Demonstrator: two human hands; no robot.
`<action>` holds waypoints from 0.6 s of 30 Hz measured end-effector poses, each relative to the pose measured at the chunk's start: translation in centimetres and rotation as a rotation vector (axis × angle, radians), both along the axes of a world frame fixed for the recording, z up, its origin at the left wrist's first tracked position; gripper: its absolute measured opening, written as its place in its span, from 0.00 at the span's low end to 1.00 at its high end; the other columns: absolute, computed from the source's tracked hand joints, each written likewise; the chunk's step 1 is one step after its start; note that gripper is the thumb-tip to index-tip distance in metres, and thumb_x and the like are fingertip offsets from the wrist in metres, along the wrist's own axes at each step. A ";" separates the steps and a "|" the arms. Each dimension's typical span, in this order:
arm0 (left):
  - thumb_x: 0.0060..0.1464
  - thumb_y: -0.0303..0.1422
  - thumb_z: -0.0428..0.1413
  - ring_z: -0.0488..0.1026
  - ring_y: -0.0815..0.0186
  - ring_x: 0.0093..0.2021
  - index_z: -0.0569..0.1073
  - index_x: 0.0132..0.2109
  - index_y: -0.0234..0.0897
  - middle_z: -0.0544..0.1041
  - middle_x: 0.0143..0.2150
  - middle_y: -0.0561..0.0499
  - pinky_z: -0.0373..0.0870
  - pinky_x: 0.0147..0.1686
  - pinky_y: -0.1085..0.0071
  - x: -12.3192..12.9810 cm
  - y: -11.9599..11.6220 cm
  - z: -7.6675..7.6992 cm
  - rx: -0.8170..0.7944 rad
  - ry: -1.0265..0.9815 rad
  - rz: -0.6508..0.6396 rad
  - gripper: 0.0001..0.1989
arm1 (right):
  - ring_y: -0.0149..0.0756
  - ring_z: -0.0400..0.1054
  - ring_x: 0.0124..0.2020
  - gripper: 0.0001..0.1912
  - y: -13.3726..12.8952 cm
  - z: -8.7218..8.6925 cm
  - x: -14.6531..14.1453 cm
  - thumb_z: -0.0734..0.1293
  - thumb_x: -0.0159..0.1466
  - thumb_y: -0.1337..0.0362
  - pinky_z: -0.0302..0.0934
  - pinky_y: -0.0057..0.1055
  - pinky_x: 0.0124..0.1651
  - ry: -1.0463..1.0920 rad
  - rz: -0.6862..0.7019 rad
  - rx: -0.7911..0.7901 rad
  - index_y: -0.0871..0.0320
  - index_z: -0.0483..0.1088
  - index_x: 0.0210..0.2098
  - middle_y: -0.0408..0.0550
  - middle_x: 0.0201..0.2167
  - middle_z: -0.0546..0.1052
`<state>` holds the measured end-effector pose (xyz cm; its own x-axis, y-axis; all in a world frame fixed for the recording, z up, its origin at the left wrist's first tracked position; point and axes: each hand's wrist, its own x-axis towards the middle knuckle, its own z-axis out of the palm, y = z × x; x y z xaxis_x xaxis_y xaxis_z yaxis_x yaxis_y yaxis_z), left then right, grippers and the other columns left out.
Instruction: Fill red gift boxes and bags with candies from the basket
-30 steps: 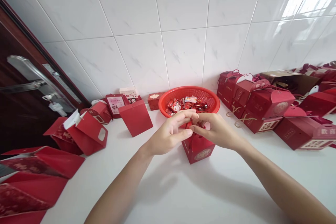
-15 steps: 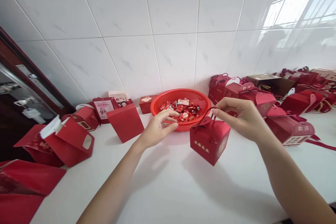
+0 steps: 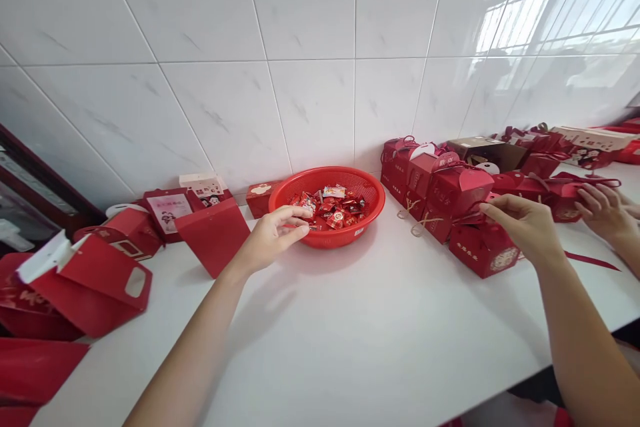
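Observation:
My right hand (image 3: 524, 221) pinches the cord handle of a small red gift box (image 3: 475, 250) with gold lettering and a round gold pattern. That box is at the near side of a row of similar red boxes (image 3: 443, 197); whether its base rests on the table I cannot tell. My left hand (image 3: 273, 235) hovers with fingers apart and nothing in them, at the front left rim of a red plastic basket (image 3: 367, 219). Wrapped candies (image 3: 337, 208) lie inside the basket. Left of that hand a plain red box (image 3: 214, 235) stands tilted.
At the left more red boxes (image 3: 95, 283) stand along the white table (image 3: 340, 320). A tiled wall (image 3: 310, 107) runs behind. Another person's hands (image 3: 605, 210) are at the right, near red boxes and a ribbon (image 3: 595, 260).
My right hand has carried the red gift box from in front of the basket to the right, beside the other boxes. The view has swung right. Another person's hands have come into view.

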<state>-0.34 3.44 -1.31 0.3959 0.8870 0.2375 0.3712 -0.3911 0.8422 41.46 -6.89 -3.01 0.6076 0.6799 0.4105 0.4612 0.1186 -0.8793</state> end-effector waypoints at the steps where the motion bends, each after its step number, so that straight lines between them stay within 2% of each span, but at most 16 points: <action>1: 0.49 0.50 0.63 0.77 0.52 0.51 0.78 0.46 0.39 0.80 0.51 0.43 0.74 0.53 0.56 -0.1 0.0 0.1 0.005 -0.004 0.000 0.23 | 0.32 0.64 0.25 0.15 0.1 -0.4 0.3 0.78 0.44 0.54 0.61 0.30 0.30 0.015 -0.001 0.000 0.58 0.75 0.22 0.45 0.22 0.74; 5: 0.50 0.49 0.62 0.78 0.54 0.49 0.79 0.45 0.40 0.80 0.50 0.44 0.75 0.52 0.57 -0.3 -0.3 0.7 0.037 -0.008 -0.007 0.21 | 0.33 0.66 0.25 0.07 0.6 -1.6 0.9 0.76 0.51 0.63 0.62 0.30 0.31 0.067 -0.015 0.051 0.57 0.75 0.23 0.47 0.23 0.75; 9: 0.50 0.48 0.63 0.79 0.54 0.48 0.79 0.45 0.40 0.81 0.49 0.44 0.76 0.50 0.58 -0.7 -0.4 1.2 0.055 0.003 0.025 0.20 | 0.33 0.64 0.25 0.07 1.1 -2.1 0.2 0.73 0.53 0.65 0.61 0.31 0.31 0.059 -0.115 0.135 0.55 0.72 0.22 0.45 0.23 0.73; 12: 0.50 0.47 0.63 0.78 0.54 0.49 0.78 0.44 0.39 0.80 0.51 0.44 0.76 0.52 0.58 -1.6 -0.1 1.6 0.095 -0.004 0.071 0.20 | 0.34 0.64 0.25 0.06 1.4 -2.3 -0.5 0.73 0.52 0.66 0.60 0.32 0.31 0.049 -0.127 0.123 0.55 0.72 0.22 0.45 0.21 0.73; 15: 0.49 0.44 0.63 0.77 0.55 0.51 0.77 0.45 0.37 0.79 0.53 0.43 0.74 0.54 0.58 -3.6 0.5 2.2 0.164 -0.034 0.162 0.19 | 0.39 0.68 0.27 0.04 1.6 -2.8 -0.2 0.73 0.51 0.63 0.60 0.36 0.34 -0.059 -0.189 0.045 0.54 0.73 0.25 0.47 0.23 0.75; 18: 0.49 0.41 0.62 0.76 0.55 0.53 0.76 0.46 0.37 0.79 0.53 0.43 0.73 0.56 0.58 -6.3 1.1 2.9 0.258 -0.092 0.343 0.18 | 0.46 0.70 0.31 0.08 2.1 -4.2 1.9 0.72 0.52 0.58 0.59 0.41 0.37 -0.308 -0.278 -0.019 0.53 0.72 0.27 0.51 0.26 0.76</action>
<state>-6.61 4.50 1.60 0.0551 0.8707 0.4887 0.4443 -0.4597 0.7689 43.39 -4.76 -7.20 0.6198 0.5167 0.5907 0.7155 -0.0629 -0.6958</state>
